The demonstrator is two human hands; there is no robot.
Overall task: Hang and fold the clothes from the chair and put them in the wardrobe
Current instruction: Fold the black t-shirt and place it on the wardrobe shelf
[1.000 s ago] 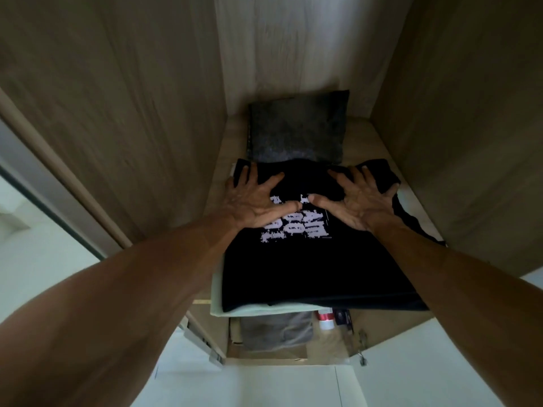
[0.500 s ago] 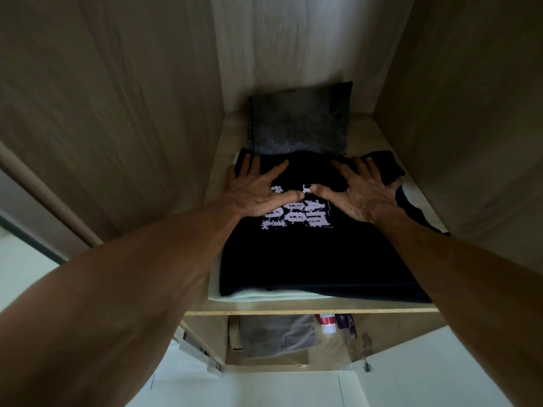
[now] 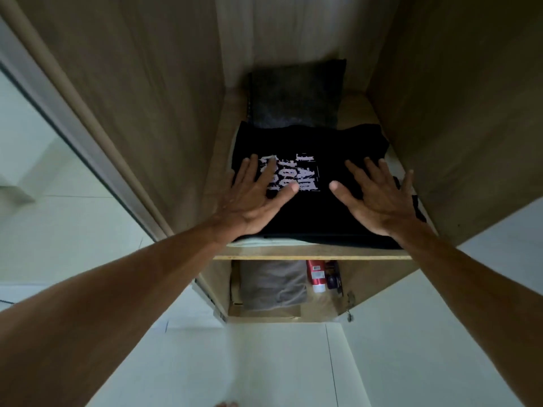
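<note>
Folded black T-shirt (image 3: pixel 308 183) with white lettering lies on the wardrobe shelf (image 3: pixel 311 255), atop one pale folded garment (image 3: pixel 244 241) and in front of one grey cushion (image 3: pixel 296 96). My left hand (image 3: pixel 252 198) and right hand (image 3: pixel 379 198) rest flat on it, each grip spread, pinching nothing. It looks soft, light, floppy; I judge it best taken under both side edges. Below, one grey folded cloth (image 3: pixel 273 284).

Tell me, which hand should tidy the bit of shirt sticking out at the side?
Probably the right hand. It lies flat, fingers spread, on the shirt beside the loose flap at the right edge. The left hand rests on the far side.
</note>
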